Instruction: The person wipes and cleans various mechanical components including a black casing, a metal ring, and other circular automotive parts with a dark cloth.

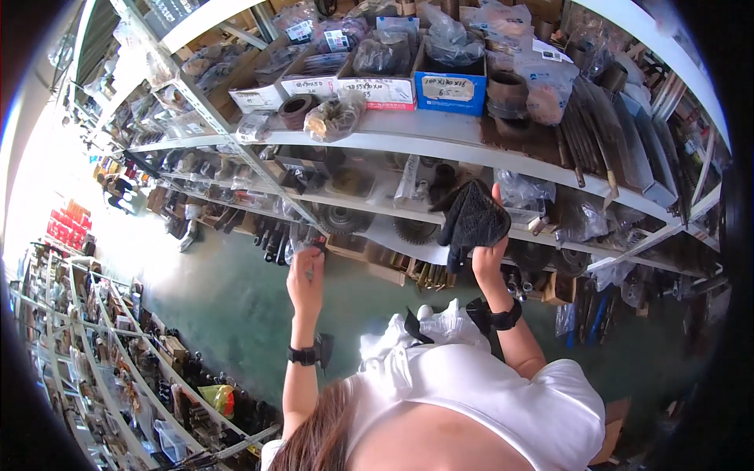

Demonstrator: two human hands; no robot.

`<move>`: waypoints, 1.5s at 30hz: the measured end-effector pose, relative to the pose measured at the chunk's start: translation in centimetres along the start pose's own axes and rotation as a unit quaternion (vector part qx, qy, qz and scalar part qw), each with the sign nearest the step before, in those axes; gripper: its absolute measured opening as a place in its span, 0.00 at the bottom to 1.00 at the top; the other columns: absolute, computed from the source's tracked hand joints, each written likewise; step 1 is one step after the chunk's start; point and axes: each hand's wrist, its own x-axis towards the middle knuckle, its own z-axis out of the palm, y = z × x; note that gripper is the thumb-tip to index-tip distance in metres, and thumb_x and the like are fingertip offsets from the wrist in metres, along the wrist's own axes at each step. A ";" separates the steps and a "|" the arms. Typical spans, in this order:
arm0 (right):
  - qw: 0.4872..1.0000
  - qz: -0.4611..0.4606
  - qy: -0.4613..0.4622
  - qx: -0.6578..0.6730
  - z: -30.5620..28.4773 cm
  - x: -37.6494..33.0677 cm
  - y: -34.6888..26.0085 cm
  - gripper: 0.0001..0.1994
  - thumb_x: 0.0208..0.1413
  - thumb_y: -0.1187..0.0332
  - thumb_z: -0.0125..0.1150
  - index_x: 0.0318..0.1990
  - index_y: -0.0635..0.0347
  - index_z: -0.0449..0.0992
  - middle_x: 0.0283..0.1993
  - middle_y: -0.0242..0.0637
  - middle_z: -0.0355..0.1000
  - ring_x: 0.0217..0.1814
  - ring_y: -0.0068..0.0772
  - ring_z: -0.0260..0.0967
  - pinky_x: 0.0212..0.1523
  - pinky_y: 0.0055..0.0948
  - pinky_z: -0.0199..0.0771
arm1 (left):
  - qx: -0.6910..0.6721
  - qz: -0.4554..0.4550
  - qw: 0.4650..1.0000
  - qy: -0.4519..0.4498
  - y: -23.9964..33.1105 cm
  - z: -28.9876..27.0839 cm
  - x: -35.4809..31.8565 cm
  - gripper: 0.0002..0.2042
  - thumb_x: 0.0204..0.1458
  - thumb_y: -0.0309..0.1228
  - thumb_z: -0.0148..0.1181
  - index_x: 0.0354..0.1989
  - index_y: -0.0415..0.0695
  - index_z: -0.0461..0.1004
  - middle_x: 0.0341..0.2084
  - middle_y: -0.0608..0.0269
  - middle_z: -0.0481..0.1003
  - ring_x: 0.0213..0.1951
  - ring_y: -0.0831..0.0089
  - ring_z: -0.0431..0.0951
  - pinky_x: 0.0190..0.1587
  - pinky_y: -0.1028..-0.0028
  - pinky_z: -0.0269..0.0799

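Note:
A dark grey, fuzzy cloth (476, 218) hangs from my right hand (491, 263), which grips its edge in front of the middle shelf (463, 217). My left hand (305, 281) is raised beside the shelf's upright post (259, 169), its fingers drawn together. Between its fingertips sits a small dark object (317, 244), too small to name. Behind the cloth, part of the shelf's contents is hidden, and toothed metal gears (343, 218) lie to its left.
The upper shelf (440, 141) holds cardboard boxes, a blue box (449, 88), bagged parts, a dark ring (298, 111) and long metal rods (585, 129). Another loaded rack (102, 353) runs along the left. Green floor (228, 290) lies between; red boxes (69, 226) stand far left.

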 end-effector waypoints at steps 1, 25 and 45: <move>1.000 -0.001 -0.002 -0.005 0.2 0.9 -0.3 0.22 0.58 0.73 0.42 0.59 0.70 0.52 0.63 0.41 0.52 0.61 0.27 0.53 0.60 0.25 0.48 | -0.006 0.013 1.000 0.015 -0.4 0.1 1.5 0.08 0.48 0.27 0.55 0.36 0.40 0.69 0.31 0.58 0.72 0.33 0.67 0.74 0.35 0.73 0.67; 0.816 -0.128 0.048 -0.561 13.5 9.6 3.4 0.15 0.43 0.74 0.52 0.43 0.61 0.68 0.43 0.41 0.68 0.52 0.41 0.60 0.52 0.39 0.54 | 0.044 0.312 0.944 -0.098 3.0 8.1 23.8 0.32 0.32 0.38 0.68 0.47 0.42 0.61 0.44 0.51 0.64 0.45 0.53 0.67 0.46 0.62 0.65; 0.809 -0.142 0.037 -0.569 12.7 9.5 4.0 0.16 0.43 0.72 0.53 0.43 0.58 0.69 0.44 0.38 0.67 0.52 0.39 0.60 0.54 0.38 0.54 | -0.205 0.266 0.941 -0.042 1.4 2.3 25.2 0.34 0.28 0.29 0.69 0.49 0.39 0.60 0.44 0.53 0.66 0.45 0.63 0.68 0.46 0.66 0.66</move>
